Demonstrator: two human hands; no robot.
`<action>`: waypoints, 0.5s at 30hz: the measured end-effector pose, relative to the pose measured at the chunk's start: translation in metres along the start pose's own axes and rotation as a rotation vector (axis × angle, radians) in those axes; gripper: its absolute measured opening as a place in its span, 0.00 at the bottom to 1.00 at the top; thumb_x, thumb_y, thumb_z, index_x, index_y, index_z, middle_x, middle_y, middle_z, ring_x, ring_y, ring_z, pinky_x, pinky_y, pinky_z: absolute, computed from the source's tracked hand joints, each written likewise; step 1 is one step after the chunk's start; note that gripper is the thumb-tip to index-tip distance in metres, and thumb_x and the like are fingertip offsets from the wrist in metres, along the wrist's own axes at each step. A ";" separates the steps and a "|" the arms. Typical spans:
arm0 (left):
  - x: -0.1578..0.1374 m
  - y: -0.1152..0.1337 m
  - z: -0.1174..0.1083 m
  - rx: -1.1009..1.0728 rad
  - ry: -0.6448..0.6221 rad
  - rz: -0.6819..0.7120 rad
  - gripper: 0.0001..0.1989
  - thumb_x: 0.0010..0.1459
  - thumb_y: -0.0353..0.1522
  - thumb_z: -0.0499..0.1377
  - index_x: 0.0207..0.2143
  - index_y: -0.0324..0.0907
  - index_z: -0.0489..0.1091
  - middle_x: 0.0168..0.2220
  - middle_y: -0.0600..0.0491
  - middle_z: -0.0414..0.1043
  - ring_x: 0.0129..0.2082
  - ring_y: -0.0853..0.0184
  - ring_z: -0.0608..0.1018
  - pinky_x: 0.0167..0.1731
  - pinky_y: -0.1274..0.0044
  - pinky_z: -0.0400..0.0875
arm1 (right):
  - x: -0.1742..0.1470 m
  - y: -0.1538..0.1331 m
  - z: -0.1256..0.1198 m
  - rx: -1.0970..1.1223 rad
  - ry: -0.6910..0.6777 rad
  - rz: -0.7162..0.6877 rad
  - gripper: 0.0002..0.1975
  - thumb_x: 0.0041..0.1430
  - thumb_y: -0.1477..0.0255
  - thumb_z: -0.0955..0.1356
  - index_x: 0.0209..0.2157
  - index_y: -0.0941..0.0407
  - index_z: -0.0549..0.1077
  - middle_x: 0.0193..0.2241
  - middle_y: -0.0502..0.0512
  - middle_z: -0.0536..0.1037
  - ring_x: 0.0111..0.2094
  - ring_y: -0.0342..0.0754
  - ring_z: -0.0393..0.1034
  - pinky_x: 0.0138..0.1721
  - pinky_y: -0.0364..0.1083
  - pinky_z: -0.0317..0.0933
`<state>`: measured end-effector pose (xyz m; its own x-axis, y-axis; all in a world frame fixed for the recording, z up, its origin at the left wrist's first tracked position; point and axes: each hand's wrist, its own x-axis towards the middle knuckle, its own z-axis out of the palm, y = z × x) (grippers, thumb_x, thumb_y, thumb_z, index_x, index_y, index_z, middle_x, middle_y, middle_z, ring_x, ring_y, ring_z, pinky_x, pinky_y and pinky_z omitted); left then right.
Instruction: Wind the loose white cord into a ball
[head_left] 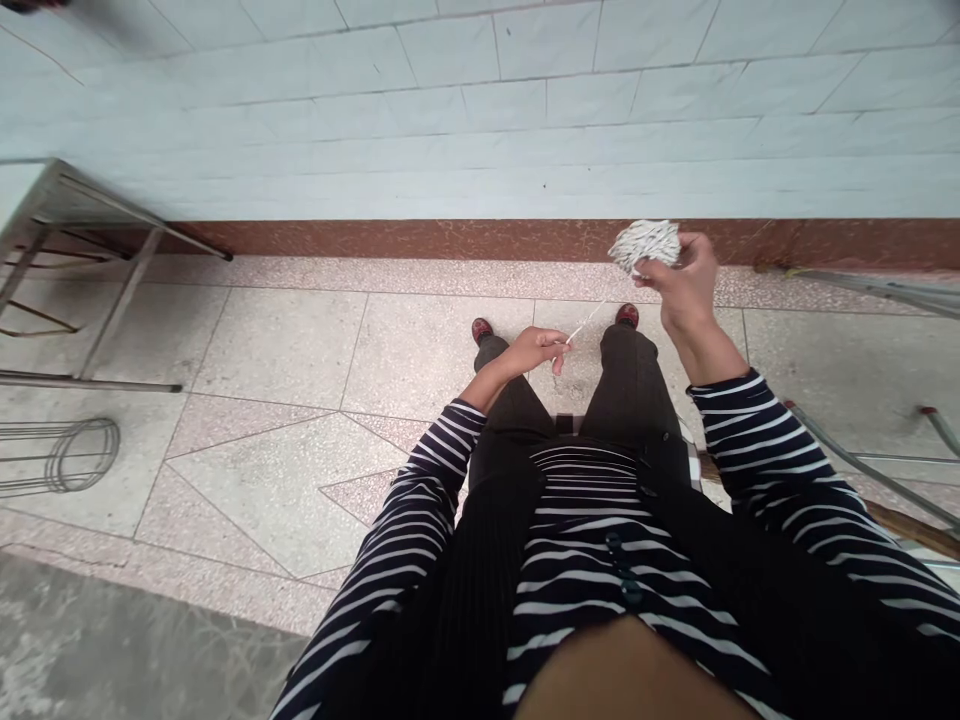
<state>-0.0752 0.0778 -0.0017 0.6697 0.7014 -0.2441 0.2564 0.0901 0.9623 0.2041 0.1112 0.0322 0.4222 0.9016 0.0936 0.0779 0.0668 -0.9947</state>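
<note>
A ball of white string (646, 246) is gripped in my right hand (688, 285), raised in front of my right knee and seen against the foot of the wall. From the ball a thin length of string (589, 320) runs down to the left, looking taut. My left hand (535, 350), lower and above my left leg, pinches that string between thumb and fingers. The ball looks thickly wound, its strands crossing over one another. Part of its right side is hidden behind my right fingers.
A white tiled wall (517, 120) rises in front of my feet. To the left stand a metal-legged table (127, 300) and a wire rack with round hoops (82, 455). Metal tube legs (847, 450) are at the right. The floor (285, 350) is speckled stone tile.
</note>
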 end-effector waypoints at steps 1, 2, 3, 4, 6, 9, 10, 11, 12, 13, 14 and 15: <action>-0.003 -0.007 -0.002 -0.016 0.025 -0.006 0.16 0.66 0.43 0.63 0.38 0.39 0.78 0.22 0.55 0.77 0.27 0.69 0.77 0.39 0.76 0.69 | 0.006 -0.007 -0.004 0.010 0.012 -0.025 0.29 0.47 0.59 0.79 0.46 0.47 0.66 0.48 0.56 0.78 0.46 0.60 0.80 0.36 0.58 0.80; -0.005 -0.013 -0.005 -0.024 0.054 -0.013 0.16 0.66 0.44 0.62 0.38 0.39 0.78 0.22 0.55 0.77 0.28 0.68 0.78 0.41 0.76 0.70 | 0.010 -0.015 -0.008 0.011 0.015 -0.044 0.28 0.49 0.59 0.79 0.48 0.47 0.67 0.49 0.57 0.78 0.48 0.61 0.80 0.36 0.59 0.81; -0.006 -0.018 -0.007 -0.017 0.080 -0.019 0.17 0.67 0.44 0.61 0.37 0.39 0.78 0.23 0.54 0.77 0.29 0.68 0.79 0.43 0.75 0.72 | 0.012 -0.022 -0.010 0.007 0.004 -0.054 0.27 0.51 0.58 0.79 0.49 0.46 0.67 0.50 0.57 0.78 0.50 0.62 0.80 0.36 0.59 0.81; -0.006 -0.022 -0.010 0.009 0.102 -0.026 0.17 0.68 0.43 0.60 0.35 0.39 0.78 0.25 0.52 0.79 0.32 0.66 0.81 0.46 0.74 0.73 | 0.011 -0.028 -0.012 0.004 -0.017 -0.056 0.27 0.52 0.58 0.79 0.49 0.46 0.68 0.51 0.57 0.78 0.51 0.63 0.79 0.36 0.59 0.81; -0.002 -0.026 -0.013 0.098 0.148 -0.032 0.16 0.68 0.41 0.61 0.34 0.39 0.79 0.34 0.48 0.84 0.41 0.63 0.84 0.53 0.72 0.74 | 0.003 -0.041 -0.009 0.012 -0.088 -0.045 0.28 0.51 0.60 0.80 0.50 0.45 0.69 0.51 0.56 0.78 0.51 0.62 0.80 0.35 0.57 0.82; 0.013 -0.019 -0.012 0.209 0.241 0.009 0.14 0.63 0.36 0.67 0.48 0.39 0.81 0.54 0.42 0.84 0.56 0.58 0.82 0.62 0.67 0.72 | -0.020 -0.059 0.005 0.039 -0.241 -0.011 0.30 0.46 0.63 0.82 0.49 0.46 0.70 0.50 0.56 0.78 0.48 0.61 0.80 0.32 0.53 0.81; 0.020 -0.014 -0.011 0.221 0.288 0.047 0.19 0.62 0.35 0.69 0.54 0.39 0.79 0.59 0.40 0.81 0.60 0.57 0.81 0.65 0.65 0.71 | -0.028 -0.064 0.011 0.039 -0.297 0.005 0.30 0.45 0.63 0.83 0.48 0.47 0.70 0.50 0.57 0.79 0.46 0.60 0.80 0.32 0.52 0.81; 0.027 -0.007 -0.009 0.225 0.335 0.093 0.24 0.61 0.35 0.70 0.59 0.39 0.77 0.63 0.39 0.79 0.63 0.56 0.79 0.67 0.64 0.69 | -0.035 -0.069 0.017 0.034 -0.352 0.024 0.30 0.45 0.63 0.83 0.47 0.47 0.71 0.49 0.57 0.79 0.45 0.59 0.80 0.31 0.52 0.80; 0.035 0.001 -0.007 0.219 0.382 0.141 0.27 0.61 0.35 0.71 0.61 0.40 0.76 0.65 0.38 0.77 0.65 0.55 0.78 0.68 0.63 0.68 | -0.042 -0.074 0.023 0.029 -0.403 0.042 0.30 0.45 0.62 0.84 0.47 0.48 0.71 0.49 0.57 0.78 0.44 0.59 0.80 0.31 0.51 0.80; 0.042 0.010 -0.005 0.204 0.424 0.187 0.27 0.61 0.36 0.71 0.62 0.40 0.76 0.65 0.39 0.77 0.66 0.54 0.77 0.69 0.62 0.67 | -0.046 -0.078 0.028 0.025 -0.448 0.057 0.30 0.45 0.61 0.84 0.46 0.48 0.71 0.48 0.57 0.78 0.44 0.58 0.80 0.32 0.52 0.80; 0.049 0.018 -0.002 0.179 0.455 0.229 0.26 0.62 0.37 0.71 0.61 0.41 0.76 0.65 0.40 0.78 0.66 0.54 0.77 0.70 0.62 0.67 | -0.049 -0.081 0.033 0.027 -0.482 0.066 0.30 0.45 0.61 0.84 0.46 0.48 0.71 0.48 0.56 0.78 0.43 0.58 0.80 0.32 0.52 0.80; 0.055 0.026 0.001 0.145 0.474 0.264 0.24 0.62 0.39 0.71 0.59 0.41 0.77 0.62 0.42 0.80 0.65 0.53 0.78 0.69 0.61 0.68 | -0.051 -0.083 0.037 0.036 -0.503 0.068 0.30 0.44 0.60 0.85 0.45 0.49 0.71 0.48 0.56 0.78 0.43 0.58 0.80 0.32 0.52 0.80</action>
<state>-0.0308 0.1184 0.0098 0.3464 0.9310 0.1153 0.2386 -0.2063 0.9490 0.1431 0.0757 0.1085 -0.0622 0.9980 0.0057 0.0304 0.0076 -0.9995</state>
